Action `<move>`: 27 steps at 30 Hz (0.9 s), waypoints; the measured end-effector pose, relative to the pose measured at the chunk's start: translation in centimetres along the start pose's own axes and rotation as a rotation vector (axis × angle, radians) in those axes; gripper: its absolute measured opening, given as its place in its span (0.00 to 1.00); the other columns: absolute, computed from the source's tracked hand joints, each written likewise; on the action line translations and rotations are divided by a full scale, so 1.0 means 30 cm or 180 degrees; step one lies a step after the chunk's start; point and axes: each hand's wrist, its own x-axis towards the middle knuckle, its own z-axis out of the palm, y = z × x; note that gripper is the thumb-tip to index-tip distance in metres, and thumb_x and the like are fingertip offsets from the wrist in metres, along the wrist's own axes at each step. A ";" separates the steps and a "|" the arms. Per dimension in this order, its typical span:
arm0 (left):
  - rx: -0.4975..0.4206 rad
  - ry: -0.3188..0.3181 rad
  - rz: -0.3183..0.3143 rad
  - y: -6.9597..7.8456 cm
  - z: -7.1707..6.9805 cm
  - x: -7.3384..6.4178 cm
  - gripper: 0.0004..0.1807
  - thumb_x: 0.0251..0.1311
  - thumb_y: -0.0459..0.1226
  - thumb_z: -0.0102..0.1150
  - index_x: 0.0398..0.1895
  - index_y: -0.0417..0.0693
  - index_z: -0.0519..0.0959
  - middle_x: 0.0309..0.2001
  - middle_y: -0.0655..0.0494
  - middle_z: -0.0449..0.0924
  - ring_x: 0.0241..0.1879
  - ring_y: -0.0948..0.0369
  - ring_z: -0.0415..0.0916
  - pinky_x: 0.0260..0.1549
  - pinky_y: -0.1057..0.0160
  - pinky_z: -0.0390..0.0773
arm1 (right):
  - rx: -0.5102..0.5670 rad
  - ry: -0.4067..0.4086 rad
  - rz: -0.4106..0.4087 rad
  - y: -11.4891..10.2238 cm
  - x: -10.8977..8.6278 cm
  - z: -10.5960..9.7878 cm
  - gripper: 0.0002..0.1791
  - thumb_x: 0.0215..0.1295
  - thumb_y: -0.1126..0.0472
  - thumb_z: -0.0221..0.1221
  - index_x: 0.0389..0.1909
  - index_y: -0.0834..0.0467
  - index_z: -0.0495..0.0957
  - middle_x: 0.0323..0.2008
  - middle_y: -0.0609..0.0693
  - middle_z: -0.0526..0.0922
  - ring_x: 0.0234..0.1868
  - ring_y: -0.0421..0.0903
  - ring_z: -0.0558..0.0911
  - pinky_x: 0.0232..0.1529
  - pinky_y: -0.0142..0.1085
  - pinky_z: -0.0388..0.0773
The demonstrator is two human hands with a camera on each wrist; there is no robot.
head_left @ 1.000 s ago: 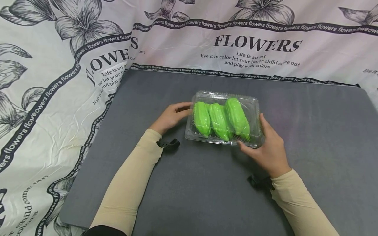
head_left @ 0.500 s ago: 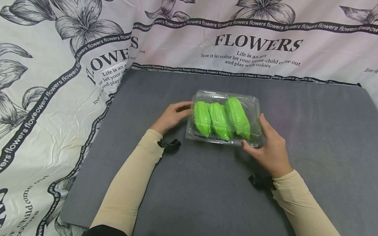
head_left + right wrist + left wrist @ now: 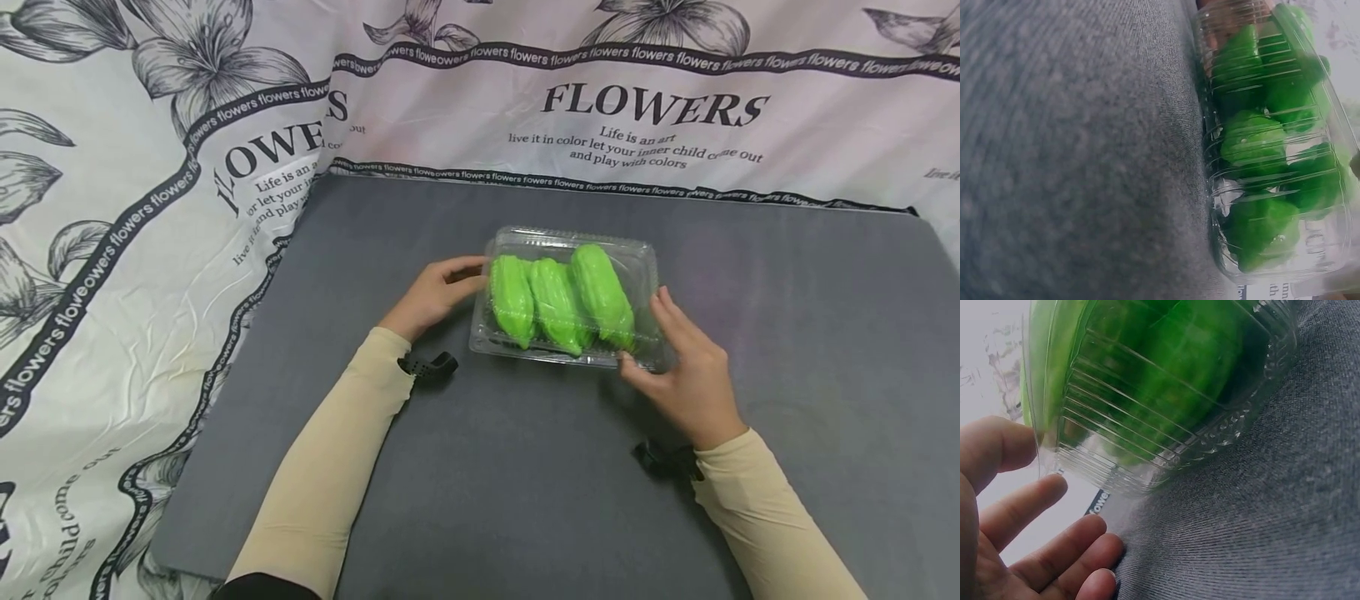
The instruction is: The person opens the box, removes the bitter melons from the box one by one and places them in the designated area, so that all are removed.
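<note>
A clear plastic clamshell box (image 3: 645,267) lies on the grey table, lid down, holding bright green oblong ridged pieces (image 3: 602,296). Through the ribbed side (image 3: 1329,231) in the right wrist view, the green pieces (image 3: 1254,144) show in two layers. My left hand (image 3: 431,298) is at the box's left edge; in the left wrist view its thumb (image 3: 1007,447) touches the rim and the other fingers (image 3: 1072,544) extend loosely below. My right hand (image 3: 693,379) spreads around the near right corner, thumb at the front edge, fairly straight fingers along the right side.
The grey tabletop (image 3: 465,483) extends around the box. White cloth with flower prints and lettering (image 3: 652,125) hangs behind it and along the left side. Black wrist devices (image 3: 429,367) sit on both wrists, below the cream sleeves (image 3: 322,467).
My right thumb has slid slightly to the right along the box's front edge, with the right hand shifting a little. The left hand and the box hold nearly still.
</note>
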 end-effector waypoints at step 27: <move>0.0004 -0.0002 -0.0002 -0.010 -0.001 0.012 0.26 0.73 0.48 0.65 0.71 0.53 0.79 0.69 0.53 0.78 0.68 0.56 0.74 0.69 0.51 0.72 | -0.0139 -0.0145 -0.0196 -0.009 0.018 -0.033 0.34 0.48 0.80 0.70 0.62 0.65 0.83 0.71 0.65 0.73 0.61 0.66 0.82 0.34 0.21 0.64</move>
